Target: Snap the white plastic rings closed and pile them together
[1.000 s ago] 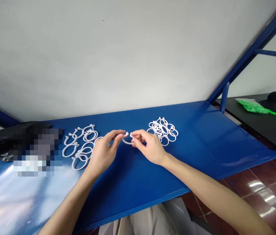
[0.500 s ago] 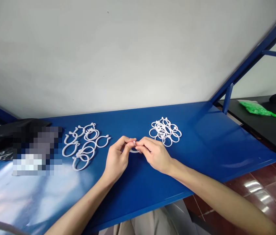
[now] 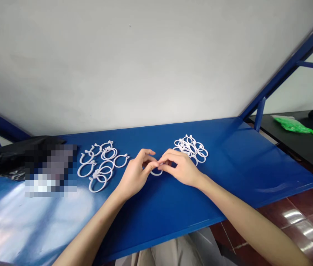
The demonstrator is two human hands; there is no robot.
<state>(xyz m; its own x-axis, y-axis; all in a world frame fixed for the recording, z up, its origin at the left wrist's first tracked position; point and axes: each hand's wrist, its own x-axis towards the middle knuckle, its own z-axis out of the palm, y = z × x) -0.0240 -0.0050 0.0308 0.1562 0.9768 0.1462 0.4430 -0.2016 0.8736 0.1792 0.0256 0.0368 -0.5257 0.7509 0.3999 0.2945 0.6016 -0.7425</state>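
A white plastic curtain ring (image 3: 156,174) is held low between my two hands over the blue table, and its upper part is hidden by fingers. My right hand (image 3: 182,168) pinches it at the top between thumb and fingertips. On its other side, my left hand (image 3: 137,171) has its thumb against the same spot; its index finger is lifted and its other fingers are bent behind the thumb. Left of my left hand lies a loose group of larger-looking white rings (image 3: 86,175), with small knobs at their ends. A tighter pile of white rings (image 3: 201,158) sits just beyond my right hand.
A black plastic bag (image 3: 9,155) lies at the left end of the blue table (image 3: 228,159), beside a blurred-out patch. Blue frame bars (image 3: 261,114) rise at the right. Past them, a black table (image 3: 270,123) bears a green bag (image 3: 295,125). A pale wall stands behind.
My left index finger has lifted off the ring's top, while the thumb stays near it. My right fingers still pinch the ring. The view has shifted slightly left.
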